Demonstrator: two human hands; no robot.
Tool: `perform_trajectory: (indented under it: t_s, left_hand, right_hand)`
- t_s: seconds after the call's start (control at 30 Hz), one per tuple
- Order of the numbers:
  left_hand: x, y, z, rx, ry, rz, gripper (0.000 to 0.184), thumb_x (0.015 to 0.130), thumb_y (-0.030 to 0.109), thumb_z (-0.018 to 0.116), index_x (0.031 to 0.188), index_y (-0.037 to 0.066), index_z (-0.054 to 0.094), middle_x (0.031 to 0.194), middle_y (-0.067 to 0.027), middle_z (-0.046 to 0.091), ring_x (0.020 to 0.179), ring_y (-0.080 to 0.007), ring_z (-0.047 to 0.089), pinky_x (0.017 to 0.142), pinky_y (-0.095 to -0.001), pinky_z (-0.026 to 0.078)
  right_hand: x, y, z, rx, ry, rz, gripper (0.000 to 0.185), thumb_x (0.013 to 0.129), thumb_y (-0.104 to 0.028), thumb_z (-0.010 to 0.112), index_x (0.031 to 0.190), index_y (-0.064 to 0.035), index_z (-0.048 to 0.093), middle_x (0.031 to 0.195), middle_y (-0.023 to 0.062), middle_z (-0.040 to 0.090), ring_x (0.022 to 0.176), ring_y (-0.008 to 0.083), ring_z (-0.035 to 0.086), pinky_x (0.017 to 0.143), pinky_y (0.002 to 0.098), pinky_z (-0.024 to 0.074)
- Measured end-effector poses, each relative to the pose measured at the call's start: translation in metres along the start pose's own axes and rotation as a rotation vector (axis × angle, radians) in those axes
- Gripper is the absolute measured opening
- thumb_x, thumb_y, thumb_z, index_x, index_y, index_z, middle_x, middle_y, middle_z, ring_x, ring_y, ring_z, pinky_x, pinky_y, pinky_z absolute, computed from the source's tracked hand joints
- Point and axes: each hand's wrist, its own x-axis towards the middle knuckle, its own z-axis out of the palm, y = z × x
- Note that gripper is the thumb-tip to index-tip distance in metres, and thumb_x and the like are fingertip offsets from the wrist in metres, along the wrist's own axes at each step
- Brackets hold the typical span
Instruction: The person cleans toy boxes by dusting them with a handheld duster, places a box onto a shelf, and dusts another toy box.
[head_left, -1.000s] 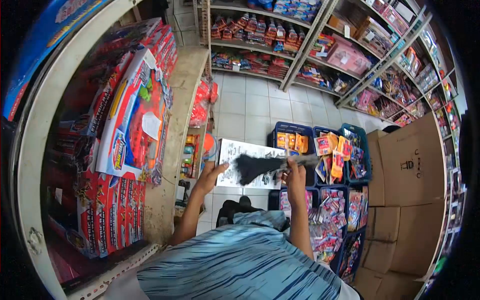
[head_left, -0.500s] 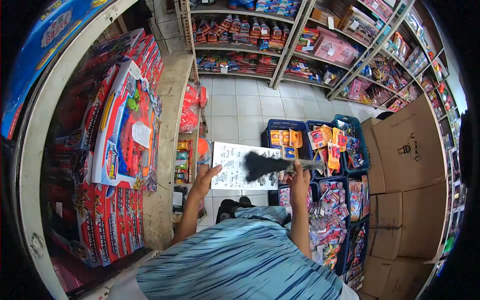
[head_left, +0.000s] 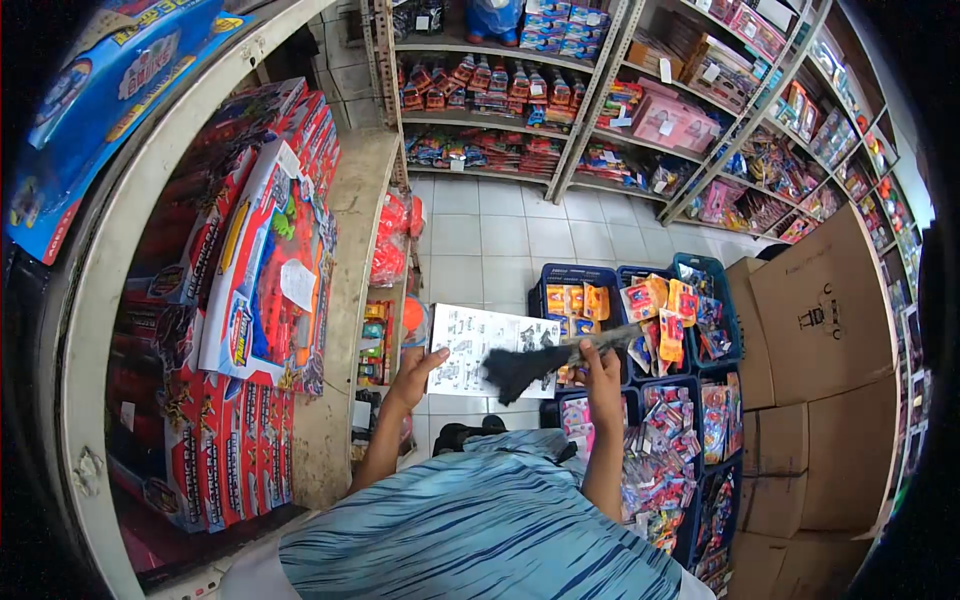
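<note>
A flat white box (head_left: 462, 347) printed with small dark drawings is in my left hand (head_left: 412, 377), which pinches its left edge with the thumb on top. In my right hand (head_left: 600, 372) is the handle of a brush (head_left: 525, 371). The brush's dark bristles point left and lie over the middle of the printed face. Whether they touch it, I cannot tell. The right end of the box is partly hidden behind the brush.
Blue baskets (head_left: 537, 300) of packaged toys stand on the tiled floor to the right, beside large cardboard boxes (head_left: 825, 310). At the left, a shelf (head_left: 335, 400) holds stacked red toy boxes (head_left: 215, 450). More loaded shelves (head_left: 490, 121) line the back.
The brush has swung, its bristles now lower on the box and its handle tilted up to the right. Both hands keep their grips. The view has shifted slightly.
</note>
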Motion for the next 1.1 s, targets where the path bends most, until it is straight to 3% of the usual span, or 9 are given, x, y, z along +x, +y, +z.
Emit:
perform_trajectory:
  t_s: [0.13, 0.23, 0.33, 0.43, 0.53, 0.57, 0.8, 0.9, 1.1]
  left_hand:
    - [-0.006, 0.022, 0.005, 0.031, -0.019, 0.002, 0.029, 0.092, 0.031, 0.064, 0.078, 0.006, 0.066, 0.068, 0.0081, 0.051, 0.061, -0.0032, 0.042, 0.054, -0.0259, 0.033]
    - [-0.008, 0.039, 0.018, 0.016, 0.003, 0.042, 0.031, 0.092, 0.031, 0.064, 0.073, 0.007, 0.062, 0.066, 0.0084, 0.048, 0.06, -0.0036, 0.04, 0.053, -0.027, 0.031]
    - [-0.005, 0.028, 0.015, 0.024, 0.025, 0.07, 0.032, 0.091, 0.032, 0.064, 0.073, 0.006, 0.063, 0.065, 0.0076, 0.049, 0.06, -0.0039, 0.041, 0.053, -0.0271, 0.031]
    - [-0.009, 0.029, 0.01, 0.037, -0.019, -0.005, 0.033, 0.091, 0.033, 0.064, 0.074, 0.005, 0.064, 0.064, 0.0071, 0.048, 0.06, -0.0045, 0.041, 0.054, -0.027, 0.033]
    - [-0.005, 0.013, 0.001, 0.118, -0.001, -0.002, 0.033, 0.091, 0.033, 0.065, 0.074, 0.005, 0.065, 0.064, 0.0069, 0.05, 0.06, -0.004, 0.042, 0.055, -0.0263, 0.033]
    - [-0.005, 0.009, 0.0, 0.078, 0.001, -0.005, 0.033, 0.09, 0.033, 0.065, 0.074, 0.005, 0.065, 0.064, 0.0068, 0.051, 0.061, -0.0037, 0.043, 0.055, -0.0259, 0.034]
    - [-0.008, 0.021, 0.01, -0.07, 0.047, -0.005, 0.03, 0.09, 0.033, 0.065, 0.082, 0.004, 0.069, 0.069, 0.0049, 0.06, 0.064, -0.0033, 0.052, 0.058, -0.0245, 0.038]
    - [-0.011, 0.019, 0.005, -0.057, 0.048, -0.046, 0.03, 0.091, 0.033, 0.065, 0.084, 0.004, 0.069, 0.071, 0.0043, 0.062, 0.066, -0.0037, 0.053, 0.059, -0.0245, 0.04]
    - [-0.011, 0.037, 0.006, -0.046, 0.044, -0.001, 0.031, 0.091, 0.032, 0.065, 0.085, 0.002, 0.07, 0.071, 0.003, 0.062, 0.063, -0.0051, 0.054, 0.057, -0.0237, 0.04]
  right_hand:
    - [0.001, -0.009, 0.008, 0.133, 0.058, 0.004, 0.035, 0.093, -0.037, 0.065, 0.096, -0.0053, 0.053, 0.073, 0.0038, 0.06, 0.055, 0.0127, 0.059, 0.048, 0.0239, 0.0456]
    - [0.0, -0.011, 0.003, -0.048, -0.078, 0.086, 0.03, 0.095, -0.034, 0.064, 0.097, -0.0068, 0.052, 0.072, -0.0017, 0.046, 0.06, 0.0128, 0.055, 0.054, 0.0258, 0.0444]
    - [-0.005, -0.014, 0.015, 0.139, 0.068, 0.06, 0.031, 0.094, -0.035, 0.064, 0.098, -0.0065, 0.053, 0.074, -0.0002, 0.05, 0.061, 0.013, 0.056, 0.055, 0.0268, 0.044]
    - [-0.002, -0.005, 0.009, 0.14, 0.038, 0.103, 0.032, 0.094, -0.036, 0.065, 0.098, -0.0064, 0.053, 0.078, 0.0014, 0.053, 0.063, 0.0124, 0.057, 0.056, 0.0272, 0.0454]
    - [0.0, -0.005, 0.009, 0.021, -0.081, 0.044, 0.035, 0.094, -0.038, 0.064, 0.091, -0.0047, 0.053, 0.071, 0.0043, 0.06, 0.052, 0.012, 0.057, 0.046, 0.0234, 0.0406]
    - [-0.003, -0.005, 0.013, 0.044, 0.039, 0.027, 0.034, 0.094, -0.038, 0.063, 0.094, -0.0043, 0.054, 0.075, 0.0043, 0.062, 0.052, 0.0122, 0.057, 0.046, 0.0241, 0.0416]
    - [0.006, -0.006, 0.013, 0.058, 0.066, 0.011, 0.033, 0.093, -0.037, 0.065, 0.095, -0.0066, 0.054, 0.068, -0.0016, 0.049, 0.055, 0.0114, 0.056, 0.049, 0.0247, 0.0451]
    - [0.015, 0.004, 0.01, 0.154, 0.105, 0.018, 0.029, 0.094, -0.033, 0.064, 0.099, -0.0067, 0.052, 0.076, 0.0025, 0.057, 0.06, 0.0118, 0.056, 0.056, 0.0249, 0.0465]
    - [0.03, 0.008, 0.017, 0.121, 0.011, 0.055, 0.027, 0.095, -0.03, 0.062, 0.1, -0.0055, 0.051, 0.077, 0.0025, 0.057, 0.06, 0.0112, 0.056, 0.058, 0.0255, 0.0491]
